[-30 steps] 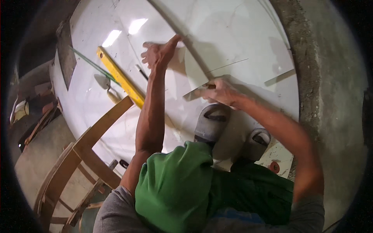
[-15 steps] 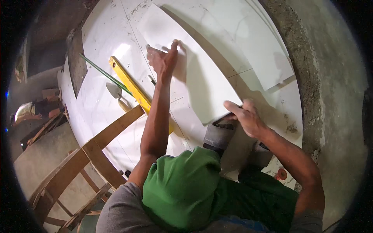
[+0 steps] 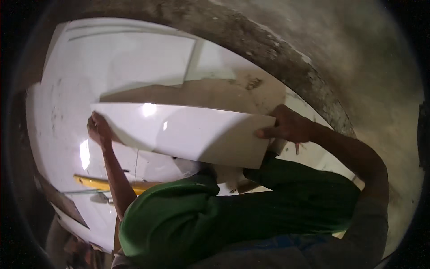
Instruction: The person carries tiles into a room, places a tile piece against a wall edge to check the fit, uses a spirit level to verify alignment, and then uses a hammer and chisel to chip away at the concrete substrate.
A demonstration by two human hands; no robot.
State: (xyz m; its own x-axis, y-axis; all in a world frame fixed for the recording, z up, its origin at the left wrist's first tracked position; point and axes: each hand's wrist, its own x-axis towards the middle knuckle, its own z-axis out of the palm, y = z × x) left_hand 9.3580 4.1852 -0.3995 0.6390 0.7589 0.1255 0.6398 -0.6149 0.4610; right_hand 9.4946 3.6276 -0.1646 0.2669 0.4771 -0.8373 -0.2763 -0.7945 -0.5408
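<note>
A long, glossy white tile strip (image 3: 188, 134) lies crosswise in front of me, raised off the tiled floor (image 3: 130, 58) above my shoes and casting a shadow. At its left end my left hand (image 3: 97, 125) is closed on the edge. My right hand (image 3: 286, 125) grips the right end, thumb over the top face. A yellow level (image 3: 92, 183) lies on the tiles below my left forearm, beside a green rod (image 3: 71, 192) and a trowel (image 3: 98, 197).
Beyond the held strip, overlapping white tiles (image 3: 156, 54) lie on the floor. A rough, dirty strip along the tiles' edge (image 3: 313, 85) curves past at the top and right, with grey concrete (image 3: 367, 89) outside it. Dim clutter (image 3: 78, 251) sits at the lower left.
The tile strip has been lifted and pulled toward me. The view has turned, so it now runs horizontally. My left hand now grips its far end, and my right hand keeps the other.
</note>
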